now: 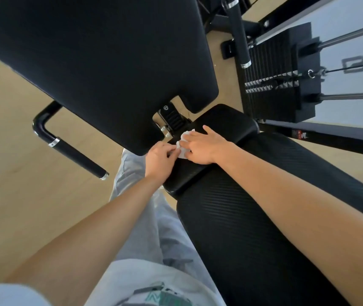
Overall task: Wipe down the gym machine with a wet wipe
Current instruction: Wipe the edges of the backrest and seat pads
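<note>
Across the upper left, the broad black back pad [101, 62] of the gym machine [330, 138], tilted over a pale wooden floor [10, 151]. Below and to the right, a long ribbed seat pad [253, 228], reaching down to the bottom edge. At its far end, touching it, a smooth small pad [220, 122].

To the right, a black weight stack [282, 80] on two steel guide rods, a thin cable leading off to the side. Left of the back pad, a bent black handle [66, 151] with chrome rings. Near the top, a second, straight grip [239, 36]. Light grey trousers [141, 195] along the seat pad's left edge. Between the back pad and the small pad, a black ribbed hinge piece [171, 120] with bolts.

On the small pad, just beside the hinge piece, a crumpled white wet wipe [182, 149]. Right hand [200, 146] laid flat over the wet wipe, fingers fairly straight and close together, thumb held out, pressing it to the pad. Left hand [160, 159] just beside, fingers curled, pinching the wet wipe's left edge.
</note>
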The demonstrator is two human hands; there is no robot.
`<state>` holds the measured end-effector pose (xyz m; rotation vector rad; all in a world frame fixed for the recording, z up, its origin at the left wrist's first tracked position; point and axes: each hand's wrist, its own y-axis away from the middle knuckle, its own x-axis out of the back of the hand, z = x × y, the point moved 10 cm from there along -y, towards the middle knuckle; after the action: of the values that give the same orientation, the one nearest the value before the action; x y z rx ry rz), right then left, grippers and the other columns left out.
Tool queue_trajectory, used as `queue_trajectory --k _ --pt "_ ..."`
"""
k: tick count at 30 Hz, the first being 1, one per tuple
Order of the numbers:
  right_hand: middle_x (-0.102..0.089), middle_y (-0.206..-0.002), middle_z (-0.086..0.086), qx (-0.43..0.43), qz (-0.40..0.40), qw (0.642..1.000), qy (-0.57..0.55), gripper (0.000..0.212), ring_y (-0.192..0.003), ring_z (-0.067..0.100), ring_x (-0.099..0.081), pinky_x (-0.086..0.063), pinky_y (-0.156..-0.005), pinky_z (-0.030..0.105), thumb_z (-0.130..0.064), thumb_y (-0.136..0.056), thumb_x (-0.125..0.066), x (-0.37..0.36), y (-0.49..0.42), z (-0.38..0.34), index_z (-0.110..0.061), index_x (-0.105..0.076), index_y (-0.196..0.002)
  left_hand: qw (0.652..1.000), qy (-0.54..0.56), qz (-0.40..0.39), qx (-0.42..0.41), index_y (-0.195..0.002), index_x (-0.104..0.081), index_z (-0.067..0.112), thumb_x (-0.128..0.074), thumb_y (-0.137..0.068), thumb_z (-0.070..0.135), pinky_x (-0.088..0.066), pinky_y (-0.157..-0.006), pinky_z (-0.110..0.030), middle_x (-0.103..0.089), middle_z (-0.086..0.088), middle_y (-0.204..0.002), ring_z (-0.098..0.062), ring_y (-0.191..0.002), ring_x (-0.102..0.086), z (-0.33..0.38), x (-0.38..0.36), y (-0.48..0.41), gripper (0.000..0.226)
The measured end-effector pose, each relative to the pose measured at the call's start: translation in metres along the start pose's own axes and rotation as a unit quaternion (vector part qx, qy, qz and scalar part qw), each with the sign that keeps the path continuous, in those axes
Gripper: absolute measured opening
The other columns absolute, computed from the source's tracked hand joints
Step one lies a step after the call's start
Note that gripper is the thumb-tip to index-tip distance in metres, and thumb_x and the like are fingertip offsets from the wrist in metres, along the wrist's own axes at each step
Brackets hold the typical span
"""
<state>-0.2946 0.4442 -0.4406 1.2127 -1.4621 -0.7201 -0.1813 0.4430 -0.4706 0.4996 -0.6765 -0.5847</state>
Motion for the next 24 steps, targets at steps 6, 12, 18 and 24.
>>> queue_trajectory --k 6,12,18,24 --pt "-0.021 -0.168 0.003 -0.096 0.028 0.995 0.03 0.059 -0.155 0.023 -0.017 -0.006 -0.125 0.054 -0.043 -0.106 -0.031 0.019 0.016 0.074 -0.021 -0.022 -0.16 0.998 0.033 -0.033 -0.035 -0.098 -0.076 0.03 -0.059 -0.101 0.035 -0.052 -0.08 -0.032 -0.066 0.012 -0.086 -0.006 -0.082 -0.06 0.049 -0.032 -0.068 0.018" --pt "-0.025 -0.166 0.008 -0.139 0.016 0.988 0.064 0.057 -0.153 0.026 -0.023 -0.015 -0.122 0.055 -0.043 -0.108 -0.024 0.029 0.012 0.118 -0.019 -0.022 -0.16 0.995 0.063 -0.066 -0.047 -0.113 -0.069 0.026 -0.07 -0.094 0.025 -0.048 -0.076 -0.024 -0.068 0.01 -0.09 -0.008 -0.086 -0.064 0.075 -0.044 -0.112 0.018" --pt "-0.022 -0.168 0.005 -0.112 0.009 0.993 0.029 0.054 -0.155 0.026 -0.017 -0.008 -0.124 0.056 -0.045 -0.107 -0.028 0.024 -0.01 0.102 -0.029 -0.026 -0.159 0.995 0.022 -0.099 -0.021 -0.099 -0.069 0.029 -0.071 -0.095 0.025 -0.053 -0.078 -0.029 -0.067 0.009 -0.09 -0.01 -0.087 -0.064 0.033 -0.037 -0.113 0.007" --pt "-0.029 -0.165 0.006 -0.057 -0.004 0.998 0.018 0.053 -0.154 0.028 -0.021 -0.007 -0.123 0.059 -0.049 -0.106 -0.033 0.01 -0.029 0.036 -0.034 -0.034 -0.156 0.994 0.008 -0.094 0.057 -0.094 -0.069 0.031 -0.072 -0.094 0.027 -0.051 -0.08 -0.029 -0.067 0.009 -0.088 -0.011 -0.087 -0.064 -0.029 -0.013 -0.07 0.005"
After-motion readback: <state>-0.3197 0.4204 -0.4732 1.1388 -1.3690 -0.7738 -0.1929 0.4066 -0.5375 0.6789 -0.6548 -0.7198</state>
